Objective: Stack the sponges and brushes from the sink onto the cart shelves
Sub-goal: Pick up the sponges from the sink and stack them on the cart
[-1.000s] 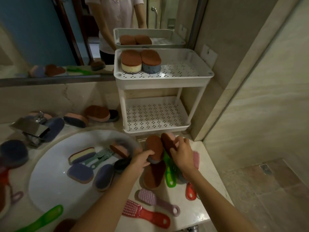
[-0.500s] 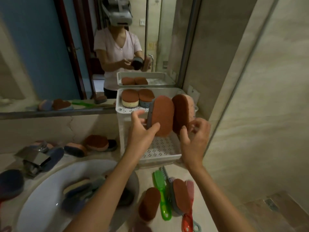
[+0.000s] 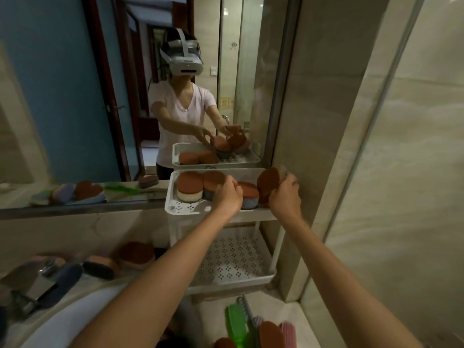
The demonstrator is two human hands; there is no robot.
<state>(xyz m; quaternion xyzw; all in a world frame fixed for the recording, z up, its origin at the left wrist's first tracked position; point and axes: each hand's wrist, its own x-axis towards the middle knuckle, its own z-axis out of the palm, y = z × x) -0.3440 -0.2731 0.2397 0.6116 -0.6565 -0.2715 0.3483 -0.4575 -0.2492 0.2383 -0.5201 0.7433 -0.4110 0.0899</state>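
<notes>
The white cart's top shelf (image 3: 175, 209) holds a white sponge (image 3: 189, 189) and a blue sponge (image 3: 213, 181), both brown-topped, at its left. My left hand (image 3: 227, 195) is closed on a third brown-topped blue sponge (image 3: 249, 196) that lies flat on the shelf, right of those two. My right hand (image 3: 285, 194) grips a brown-faced sponge (image 3: 268, 183), held on edge above the shelf's right end. The perforated lower shelf (image 3: 233, 257) has nothing on it.
The sink basin (image 3: 62, 322) and faucet (image 3: 37, 280) are at lower left, with sponges (image 3: 135, 254) on the counter behind. A green brush (image 3: 236, 322), a brown sponge (image 3: 271, 332) and a pink brush (image 3: 288, 332) lie below the cart. The wall is close on the right.
Both hands lifted a sponge each from the counter up to the top shelf. The left one now lies flat on the shelf; the right one is still on edge.
</notes>
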